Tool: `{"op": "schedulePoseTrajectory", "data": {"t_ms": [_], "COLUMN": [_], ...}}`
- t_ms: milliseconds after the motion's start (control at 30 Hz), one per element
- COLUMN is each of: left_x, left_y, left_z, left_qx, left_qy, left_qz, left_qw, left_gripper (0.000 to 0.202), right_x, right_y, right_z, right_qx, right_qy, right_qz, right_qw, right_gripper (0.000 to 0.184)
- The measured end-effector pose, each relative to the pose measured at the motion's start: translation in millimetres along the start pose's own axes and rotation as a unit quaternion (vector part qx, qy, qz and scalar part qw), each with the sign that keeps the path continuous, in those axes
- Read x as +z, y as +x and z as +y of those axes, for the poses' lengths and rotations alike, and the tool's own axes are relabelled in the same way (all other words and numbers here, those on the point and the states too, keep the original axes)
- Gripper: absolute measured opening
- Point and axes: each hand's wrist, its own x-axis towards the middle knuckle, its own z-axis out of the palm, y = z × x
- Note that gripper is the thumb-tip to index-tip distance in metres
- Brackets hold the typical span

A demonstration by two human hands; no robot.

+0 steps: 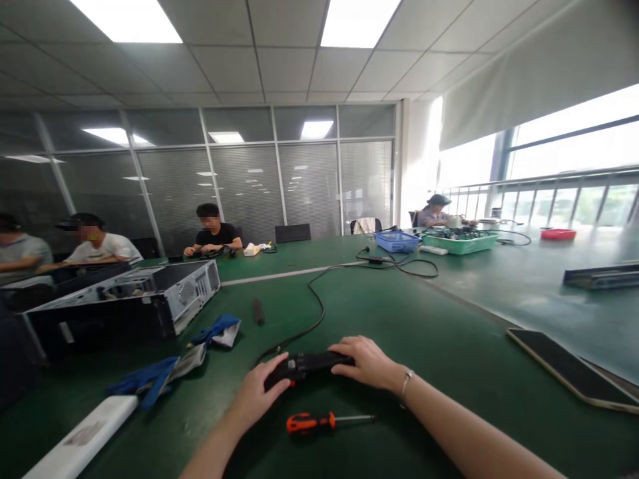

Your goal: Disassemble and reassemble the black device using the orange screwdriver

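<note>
The black device (315, 362) spans lengthwise from the left hand (260, 389) to the right hand (368, 362), neither nearer; both hands' fingers clamp its ends

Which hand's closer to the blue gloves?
Left. The left hand is to the right of the blue gloves, on one end of the black device; the right hand is farther right, on its other end.

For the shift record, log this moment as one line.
left hand: holds left end of long black device | right hand: holds its right end | orange-and-black screwdriver: lies on green table
</note>
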Motion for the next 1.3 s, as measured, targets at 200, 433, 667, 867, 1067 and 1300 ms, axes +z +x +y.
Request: {"op": "schedulePoseTrajectory", "data": {"t_ms": [200,433,667,867,1067,1300], "left_x": [-3.1,0.6,2.8,0.9,-2.8,-1.1], "left_y": [1.8,1.9,2.0,-2.2,-6.4,-8.1], "left_z": [3.6,-3.3,-6.5,-4.1,9.2,10.7], "left_qx": [-0.010,0.011,0.018,0.025,0.021,0.013], "left_qy": [-0.018,-0.035,-0.027,-0.004,-0.029,-0.074], "left_qz": [-0.025,-0.020,-0.008,-0.005,-0.012,-0.002], "left_qw": [0.999,0.999,0.999,1.000,0.999,0.997], "left_gripper": [0.047,0.050,0.050,0.049,0.048,0.047], "right_x": [-4.2,8.7,6.0,-17.5,-5.1,9.6], "right_y": [-2.6,-9.7,-6.4,19.2,7.6,-1.9], "right_z": [-10.4,-69.2,-100.0,-91.0,-66.2,-64.5], "right_qx": [-0.009,-0.140,-0.142,-0.008,0.042,-0.034], "right_qy": [0.002,0.061,0.086,0.389,0.292,0.226], "right_qz": [0.040,0.002,-0.082,0.201,0.471,0.489], "right_qw": [0.999,0.988,0.983,0.899,0.832,0.842], "right_gripper": [0.043,0.050,0.025,0.037,0.053,0.055]}}
